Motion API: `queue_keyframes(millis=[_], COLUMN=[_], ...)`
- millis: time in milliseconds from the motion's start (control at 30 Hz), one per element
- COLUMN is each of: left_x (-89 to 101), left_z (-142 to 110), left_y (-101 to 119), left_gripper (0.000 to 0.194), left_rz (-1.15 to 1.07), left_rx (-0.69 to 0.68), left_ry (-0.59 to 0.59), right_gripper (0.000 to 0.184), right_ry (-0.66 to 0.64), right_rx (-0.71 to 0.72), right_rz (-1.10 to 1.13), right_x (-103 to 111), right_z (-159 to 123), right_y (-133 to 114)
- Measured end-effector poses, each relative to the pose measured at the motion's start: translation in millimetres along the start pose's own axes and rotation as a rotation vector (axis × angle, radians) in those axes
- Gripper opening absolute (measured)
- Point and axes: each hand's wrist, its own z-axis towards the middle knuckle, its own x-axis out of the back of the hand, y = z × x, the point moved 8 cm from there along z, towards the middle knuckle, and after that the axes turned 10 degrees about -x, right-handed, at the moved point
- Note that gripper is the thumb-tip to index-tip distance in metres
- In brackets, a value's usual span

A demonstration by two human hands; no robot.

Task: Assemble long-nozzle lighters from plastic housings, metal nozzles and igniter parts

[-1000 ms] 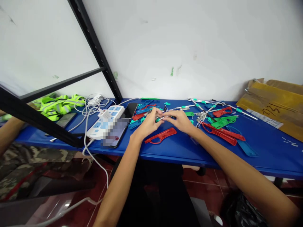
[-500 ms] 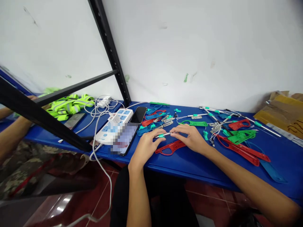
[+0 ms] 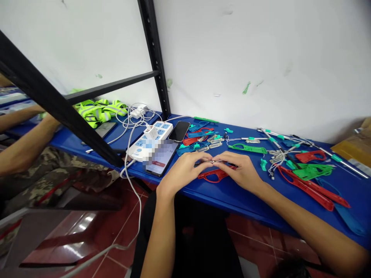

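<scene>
My left hand [image 3: 184, 172] and my right hand [image 3: 242, 170] meet above the near part of the blue table, fingertips pinched together. Between them is a thin metal rod [image 3: 213, 161], mostly covered by my fingers. Just beneath my hands lies a red plastic handle piece [image 3: 209, 177], partly hidden by the right hand. A green plastic handle piece [image 3: 247, 148] rests beyond my right hand. Past my left hand are several small clear-and-metal parts [image 3: 215, 145] and blue and red plastic pieces.
At left, a phone [image 3: 162, 158] overlaps a white power strip [image 3: 142, 148], with a second phone [image 3: 179, 131] behind. A black shelf post [image 3: 158, 58] rises there. Rods, wires and red handle pieces [image 3: 314, 189] lie right, near a cardboard box [image 3: 355, 144]. Another person's arm [image 3: 31, 143] is far left.
The camera view has shifted, so the table scene sits differently. My hands have drawn closer together, and the rod with its teal clip, plainly visible earlier, is now mostly covered by fingers.
</scene>
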Motion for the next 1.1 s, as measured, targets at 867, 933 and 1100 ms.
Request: queue_keyframes(millis=[867,933,1100], left_x=[2.8,3.4,1.5], left_z=[-51.0,-52.1,-52.9], left_y=[-12.5,-12.0,-12.5], left_gripper=[0.013,0.013,0.014], left_rz=[0.16,0.159,0.164], left_rx=[0.084,0.088,0.106], left_ry=[0.054,0.054,0.033], right_gripper=[0.023,0.025,0.024], right_ry=[-0.192,-0.219,-0.295], right_rx=[0.08,0.094,0.073], right_rz=[-0.213,-0.215,-0.066], right_x=[6.0,5.3,0.3], right_z=[-17.2,-20.3,-24.5], right_y=[9.3,7.0,13.0])
